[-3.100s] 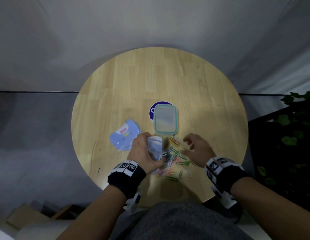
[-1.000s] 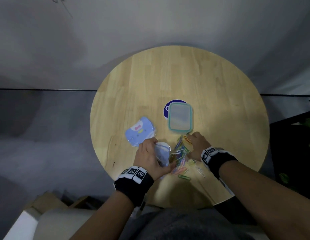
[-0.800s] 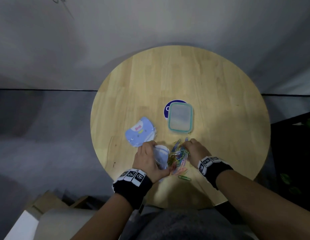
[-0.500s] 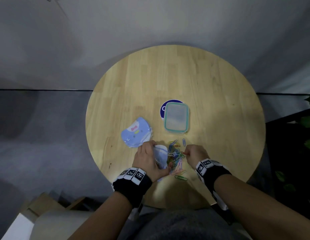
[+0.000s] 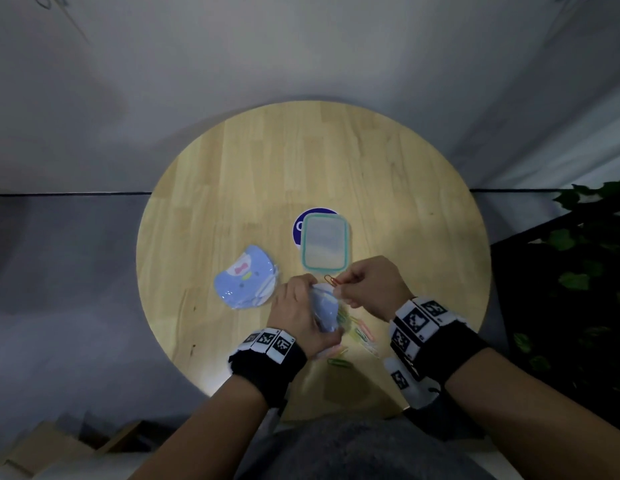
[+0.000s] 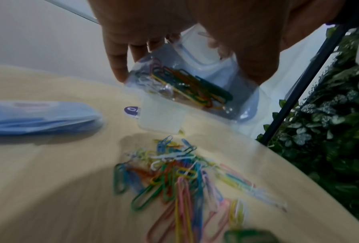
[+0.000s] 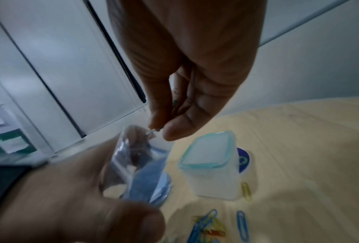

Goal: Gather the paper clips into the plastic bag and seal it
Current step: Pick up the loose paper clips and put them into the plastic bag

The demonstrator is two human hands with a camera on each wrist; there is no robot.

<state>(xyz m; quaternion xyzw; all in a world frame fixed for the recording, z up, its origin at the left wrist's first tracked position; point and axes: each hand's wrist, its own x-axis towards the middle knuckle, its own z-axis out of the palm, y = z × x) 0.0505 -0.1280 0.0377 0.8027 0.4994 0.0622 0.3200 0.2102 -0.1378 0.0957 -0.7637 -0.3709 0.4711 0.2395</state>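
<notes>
My left hand grips a small clear plastic bag with a blue back, lifted off the round wooden table. Several coloured paper clips lie inside the bag. My right hand pinches a few paper clips between thumb and fingers right at the bag's mouth; an orange clip sticks out beside it. A loose pile of coloured clips lies on the table under the bag, near the front edge.
A clear box with a teal-rimmed lid stands just beyond my hands, partly on a round blue sticker. A stack of blue bags lies to the left. One yellow clip rests by the box. Leafy plants are on the right.
My right hand swept the scattered clips together, picked some up and rose to the bag's mouth. My left hand kept hold of the bag and lifted it a little.
</notes>
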